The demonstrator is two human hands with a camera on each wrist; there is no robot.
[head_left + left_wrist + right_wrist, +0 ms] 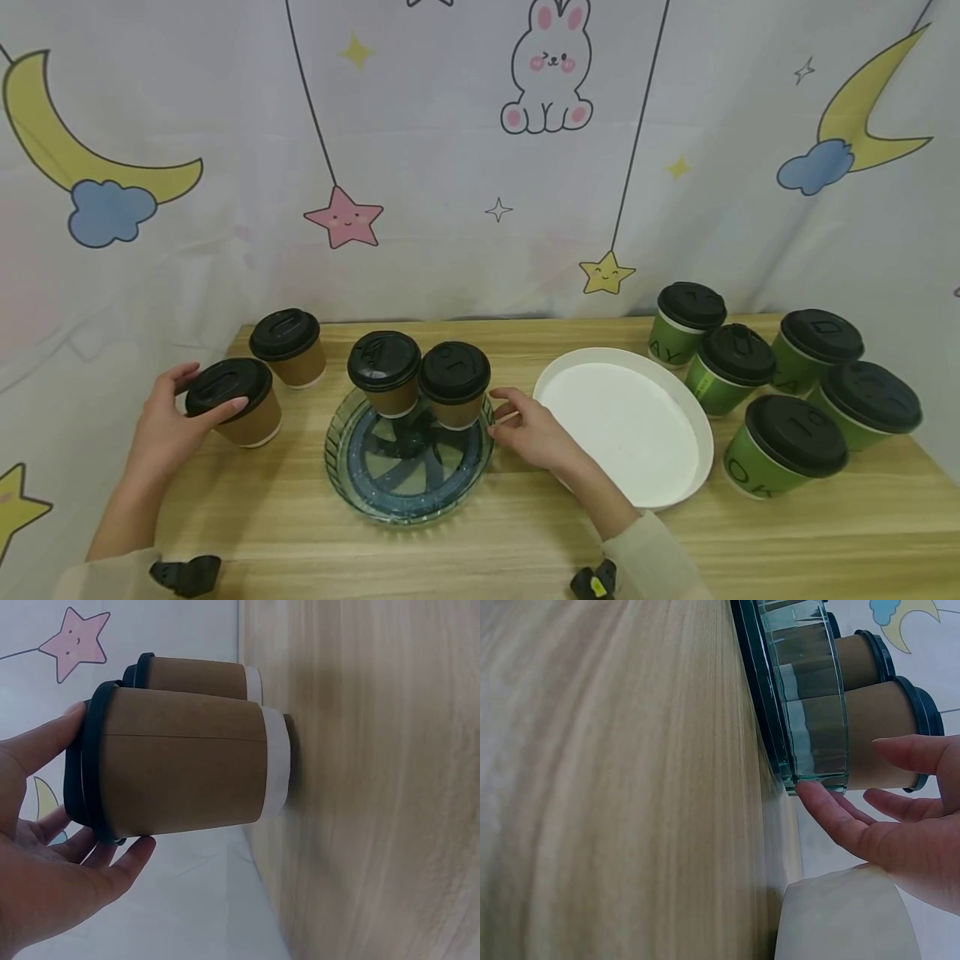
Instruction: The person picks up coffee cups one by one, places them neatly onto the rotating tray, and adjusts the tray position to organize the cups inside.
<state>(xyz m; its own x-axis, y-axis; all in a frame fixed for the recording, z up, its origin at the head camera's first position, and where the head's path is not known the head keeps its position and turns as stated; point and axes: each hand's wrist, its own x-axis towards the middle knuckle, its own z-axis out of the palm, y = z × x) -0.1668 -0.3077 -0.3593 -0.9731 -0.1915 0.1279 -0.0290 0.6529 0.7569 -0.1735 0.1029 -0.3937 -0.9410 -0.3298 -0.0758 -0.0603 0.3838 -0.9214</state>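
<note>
Left hand (161,425) grips brown cup (234,402), lower left; right hand (528,429), fingers relaxed, touches glass dish (408,492) rim. Judged next: lift cup clear.

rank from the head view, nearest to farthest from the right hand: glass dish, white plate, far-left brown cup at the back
From the right hand:
1. Glass dish, touching its fingers, on its left.
2. White plate, just right, under the wrist.
3. Back brown cup, far left.
</note>
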